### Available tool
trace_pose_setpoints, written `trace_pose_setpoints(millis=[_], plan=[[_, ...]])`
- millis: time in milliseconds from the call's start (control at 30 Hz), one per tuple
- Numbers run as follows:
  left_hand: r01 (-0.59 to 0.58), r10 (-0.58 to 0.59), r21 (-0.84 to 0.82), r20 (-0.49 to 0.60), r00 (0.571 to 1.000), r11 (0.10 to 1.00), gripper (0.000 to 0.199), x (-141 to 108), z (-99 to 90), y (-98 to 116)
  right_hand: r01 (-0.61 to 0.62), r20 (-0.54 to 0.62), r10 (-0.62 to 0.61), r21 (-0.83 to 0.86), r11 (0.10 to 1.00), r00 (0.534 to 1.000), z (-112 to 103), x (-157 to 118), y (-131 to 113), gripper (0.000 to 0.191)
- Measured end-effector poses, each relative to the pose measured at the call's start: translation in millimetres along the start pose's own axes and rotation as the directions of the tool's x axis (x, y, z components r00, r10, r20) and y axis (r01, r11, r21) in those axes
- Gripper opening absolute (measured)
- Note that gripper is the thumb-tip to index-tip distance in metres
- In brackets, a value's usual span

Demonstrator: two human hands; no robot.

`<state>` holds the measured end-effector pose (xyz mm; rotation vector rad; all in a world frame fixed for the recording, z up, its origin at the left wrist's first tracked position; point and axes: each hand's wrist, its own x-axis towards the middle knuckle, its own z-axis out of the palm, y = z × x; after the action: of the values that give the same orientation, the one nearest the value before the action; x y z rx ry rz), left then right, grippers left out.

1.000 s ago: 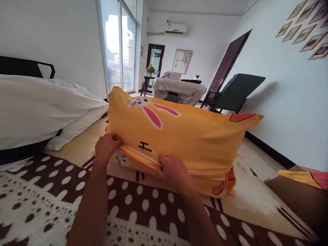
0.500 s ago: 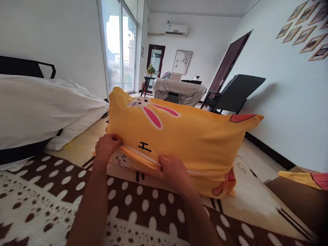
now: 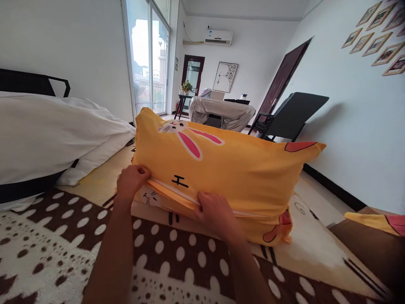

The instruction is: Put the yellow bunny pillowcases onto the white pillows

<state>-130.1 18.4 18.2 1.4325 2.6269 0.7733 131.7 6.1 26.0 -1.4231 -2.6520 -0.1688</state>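
Yellow and rabbit-printed, the pillow lies at our twelve o'clock on the rug. Toward its eight o'clock, our left hand has thumb and fingers pinched together at the seam; toward its six, our right hand curls its fingers closed over the same seam, tips partly hidden. White cloth lies at our ten o'clock, a black chair stands at one.

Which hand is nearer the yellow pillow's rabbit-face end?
The left hand, at that end of the yellow pillow; the right hand is nearer its middle.
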Motion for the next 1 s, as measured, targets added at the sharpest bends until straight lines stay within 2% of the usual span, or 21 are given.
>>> trace_pose_setpoints(millis=[400,1000], plan=[[-0.031,0.030,-0.004,-0.044,0.999,1.000,0.021,-5.1,-9.5,2.9,-0.005,0.000,0.005,0.004,1.000,1.000,-0.7,-0.6,-0.2,0.010],[-0.026,0.025,-0.033,-0.037,0.999,0.999,0.020,-3.2,-6.3,1.0,-0.010,0.008,0.010,0.005,1.000,1.000,-1.9,-1.1,-2.1,0.012]])
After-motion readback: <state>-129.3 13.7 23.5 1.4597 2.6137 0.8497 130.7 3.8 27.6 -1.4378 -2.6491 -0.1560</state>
